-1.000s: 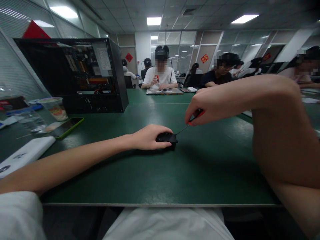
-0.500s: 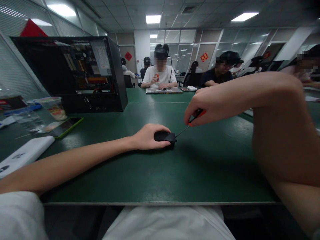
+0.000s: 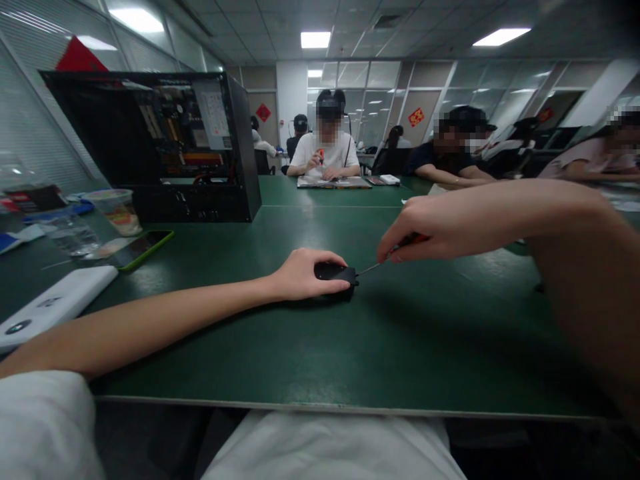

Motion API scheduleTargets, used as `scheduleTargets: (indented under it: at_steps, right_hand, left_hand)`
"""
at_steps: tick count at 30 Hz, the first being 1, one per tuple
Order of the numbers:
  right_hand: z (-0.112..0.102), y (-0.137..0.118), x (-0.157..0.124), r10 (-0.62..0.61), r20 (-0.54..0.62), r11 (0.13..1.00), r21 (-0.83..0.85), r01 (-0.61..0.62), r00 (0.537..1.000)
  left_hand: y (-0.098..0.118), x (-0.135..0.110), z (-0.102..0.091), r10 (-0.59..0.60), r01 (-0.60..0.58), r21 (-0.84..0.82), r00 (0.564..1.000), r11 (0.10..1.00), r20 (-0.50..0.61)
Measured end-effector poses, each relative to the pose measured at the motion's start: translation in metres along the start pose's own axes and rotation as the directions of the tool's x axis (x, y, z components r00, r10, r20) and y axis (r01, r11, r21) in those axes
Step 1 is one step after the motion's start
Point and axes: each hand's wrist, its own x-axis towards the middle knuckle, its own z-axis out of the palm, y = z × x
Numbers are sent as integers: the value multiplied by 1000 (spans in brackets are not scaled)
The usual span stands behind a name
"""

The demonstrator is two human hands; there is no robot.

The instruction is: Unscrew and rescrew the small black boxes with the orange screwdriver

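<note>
A loose, off-white sleeve (image 3: 45, 420) ends partway along the left arm (image 3: 150, 327). Softly creased cloth (image 3: 330, 447) of similar pale shade shows between the arms; whether shirt or trousers is unclear. Both hands (image 3: 307, 275) are bare.

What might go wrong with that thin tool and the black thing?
The thin tool in the right hand points at the black object, close to the left hand, so a slip might poke that hand. Only the left hand steadies the black object on the green table, so a hard push might make it slide.
</note>
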Motion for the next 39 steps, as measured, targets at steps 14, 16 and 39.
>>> scheduleTargets:
  at_steps: [14, 16, 39]
  right_hand:
    - [49, 26, -19, 37, 6, 971, 238, -37, 999]
    - [64, 30, -21, 15, -94, 988, 157, 0, 995]
    - [87, 42, -25, -216, -377, 964, -231, 134, 901]
  left_hand:
    - [2, -2, -1, -2, 1, -33, 1000, 999, -27]
    - [0, -3, -1, 7, -7, -19, 1000, 1000, -30]
    - [-7, -2, 4, 120, -120, 9, 993, 993, -19]
